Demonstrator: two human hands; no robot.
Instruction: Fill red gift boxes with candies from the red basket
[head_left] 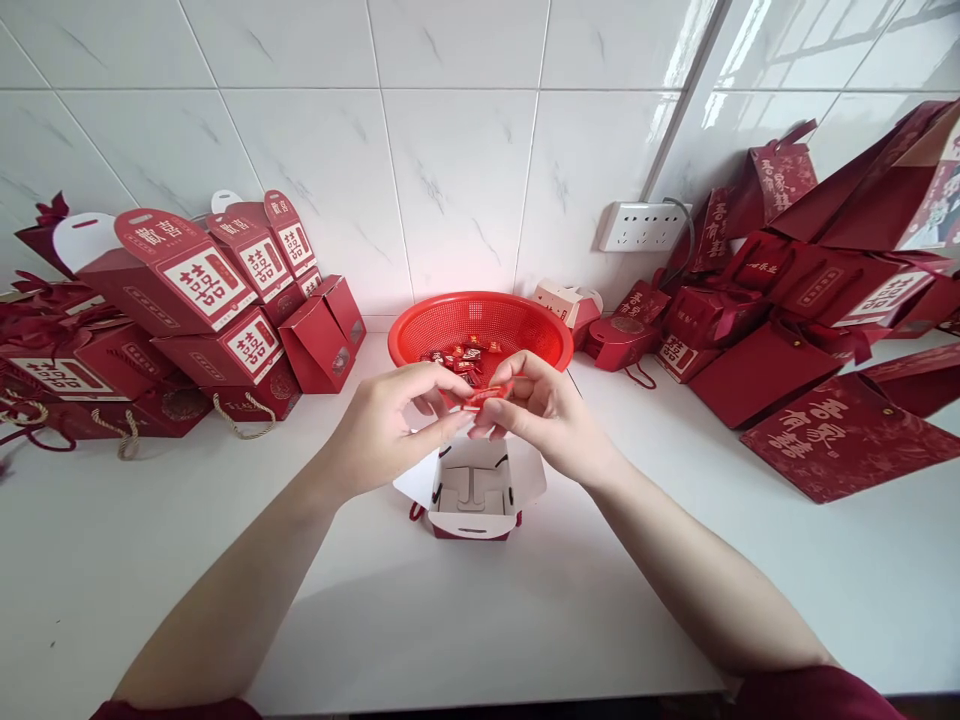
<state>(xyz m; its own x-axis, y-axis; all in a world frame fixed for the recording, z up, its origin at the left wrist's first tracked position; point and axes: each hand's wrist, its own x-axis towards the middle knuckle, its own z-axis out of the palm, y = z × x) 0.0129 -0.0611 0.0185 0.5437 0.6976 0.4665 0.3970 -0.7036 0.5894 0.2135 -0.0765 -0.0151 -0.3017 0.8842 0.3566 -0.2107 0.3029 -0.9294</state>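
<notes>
My left hand (390,428) and my right hand (555,415) meet in front of the red basket, fingertips closed on a small red-wrapped candy (486,396). Parts of the candy are hidden behind my fingers. Just below them stands an open gift box (474,524), its white inside facing up and its flaps spread. Dark red cord handles show at the box's two sides, and no candy is visible in the part of it that I can see. Behind my hands, the red plastic basket (556,338) holds several wrapped candies (469,357) in red and dark wrappers.
Red gift boxes (202,285) are stacked on the left. More red boxes and bags (810,290) crowd the right side. A white power strip (646,228) with a grey cable is on the tiled wall. The white table (600,620) ends at a front edge near me.
</notes>
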